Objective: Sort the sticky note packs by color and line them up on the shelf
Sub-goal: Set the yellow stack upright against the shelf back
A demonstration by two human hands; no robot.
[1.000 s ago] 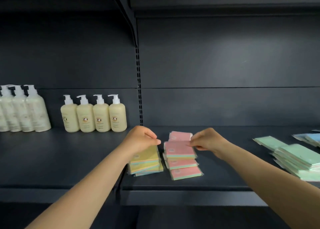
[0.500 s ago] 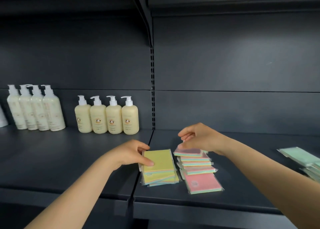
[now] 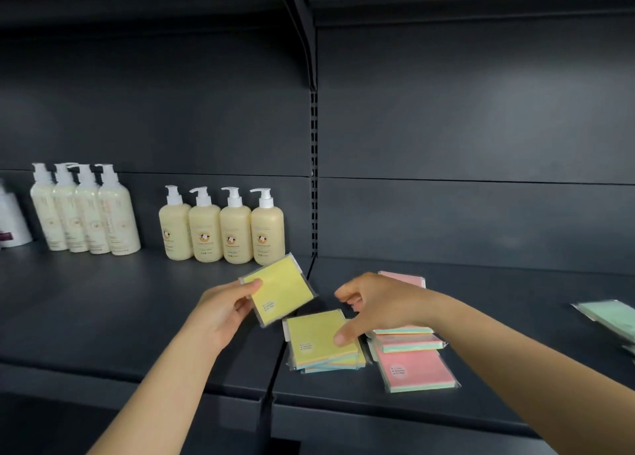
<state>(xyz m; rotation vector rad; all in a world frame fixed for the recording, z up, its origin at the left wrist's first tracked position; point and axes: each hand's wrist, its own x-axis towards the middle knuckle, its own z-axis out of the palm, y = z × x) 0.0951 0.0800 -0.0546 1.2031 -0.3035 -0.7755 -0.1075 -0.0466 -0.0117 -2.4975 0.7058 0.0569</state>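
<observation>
So, progress check, going by how things lie. One yellow pack [image 3: 279, 291] is pinched at its near-left corner by the fingers [image 3: 253, 285] of the left hand [image 3: 223, 312] and is held tilted in the air, just behind and to the left of the yellow stack [image 3: 323, 343]. That stack is being pressed down at its right edge by the thumb of the right hand [image 3: 378, 305]; nothing is actually gripped there, the other fingers [image 3: 343, 294] are loosely curled above it.

Taking the yellow stack as the landmark: just to its right a row of pink packs [image 3: 414, 368] is laid out front to back, overlapping like shingles, with one more pink pack [image 3: 403, 278] seen behind the right hand. Well off to the right, at the frame edge, some green packs [image 3: 606, 318] are lying loose. Behind and to the left, lotion bottles [image 3: 221, 226] are lined up against the back of the shelf [image 3: 120, 317].

Verdict: colors look mostly separated already, pink seems roughly lined up, yellow is still piled rather than lined, and the green lot doesn't look tidied at all. About halfway, probably. How many packs are in each pile can't be told.
</observation>
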